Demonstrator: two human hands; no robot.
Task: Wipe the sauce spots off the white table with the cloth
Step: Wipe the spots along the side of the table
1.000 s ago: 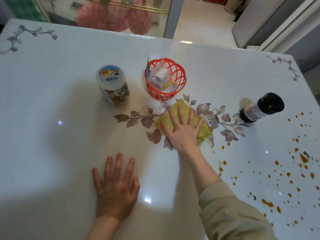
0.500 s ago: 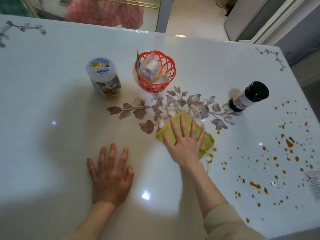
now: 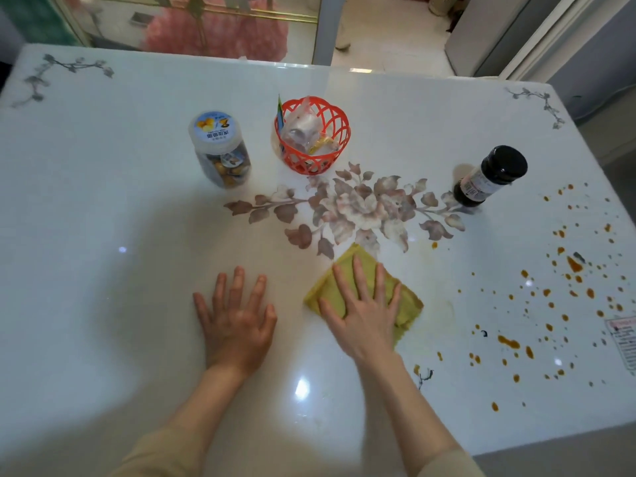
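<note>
1. Pressing down on a folded yellow cloth (image 3: pixel 406 304) at lower centre of the frame, the right hand (image 3: pixel 364 316) lies flat with its fingers spread; it grips nothing, the palm and fingers simply resting on the fabric.
2. Just left of it, the left hand (image 3: pixel 237 320) lies palm-down on the bare white worktop (image 3: pixel 103 304), fingers splayed wide and holding nothing.
3. Orange-brown sauce spots (image 3: pixel 564 290) are scattered across the right side of the worktop, from right of centre down to lower right; a few lie just right of and below the cloth, none under it that can be seen.
4. A faint smear shows on the surface just right of the cloth.
5. A printed flower pattern (image 3: pixel 358 208) crosses the middle of the worktop, its lower leaves near the cloth's upper corner.
6. Above it at upper centre stands an orange lattice basket (image 3: pixel 339 146) holding wrapped packets.
7. To the basket's left stands a clear jar (image 3: pixel 220 149) with a pale printed lid.
8. At right, a dark bottle (image 3: pixel 492 175) with a black cap stands near the flower pattern's right end.
9. A printed paper label (image 3: pixel 624 335) lies at the frame's right edge, among the spots.
</note>
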